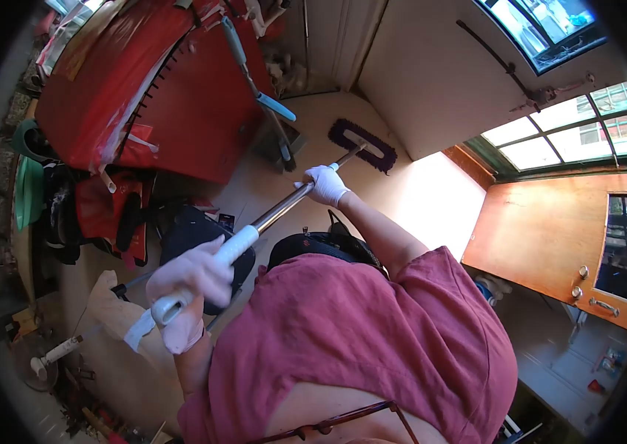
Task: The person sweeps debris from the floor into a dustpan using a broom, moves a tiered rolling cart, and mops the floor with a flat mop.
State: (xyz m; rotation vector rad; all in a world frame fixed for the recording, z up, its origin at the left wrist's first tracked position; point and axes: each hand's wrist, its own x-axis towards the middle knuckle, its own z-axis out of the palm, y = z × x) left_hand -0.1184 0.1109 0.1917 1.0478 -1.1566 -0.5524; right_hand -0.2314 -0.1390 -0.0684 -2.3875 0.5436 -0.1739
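Observation:
A long mop [276, 211] with a metal pole and a pale handle end runs diagonally across the view. Its flat purple head [380, 159] lies on the floor near the far wall. My left hand [188, 285], in a white glove and slightly blurred, is closed round the pale handle near its looped end. Farther down, my right hand [324, 185], also gloved in white, grips the metal pole. Between my hands the pole is in plain sight.
A red covered piece of furniture [180, 111] stands at the upper left, with a blue-handled brush [276, 107] beside it. To the right is an open wooden door [535, 229] below a window [565, 137]. A dark seat [195, 240] is near my left hand.

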